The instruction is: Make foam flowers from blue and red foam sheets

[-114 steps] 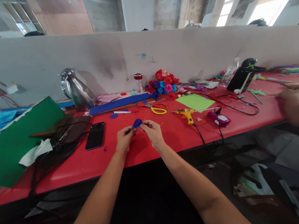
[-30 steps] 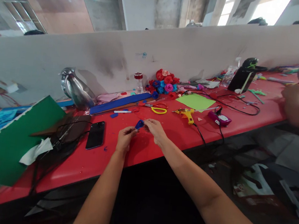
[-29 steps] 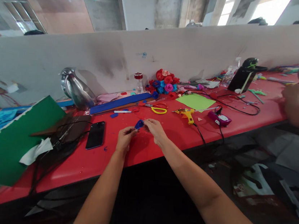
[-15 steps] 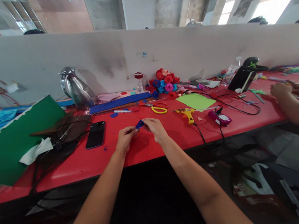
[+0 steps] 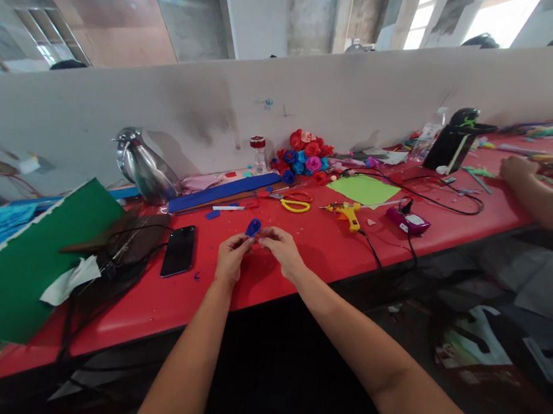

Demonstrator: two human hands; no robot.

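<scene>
Left hand [image 5: 231,254] pinches blue piece [image 5: 254,226]; right hand [image 5: 282,246] right beside it (grip unclear). Likely shaping; next move needs light, steady touch.

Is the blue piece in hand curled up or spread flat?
Curled up: the blue piece shows as a compact, rounded bundle.
</scene>
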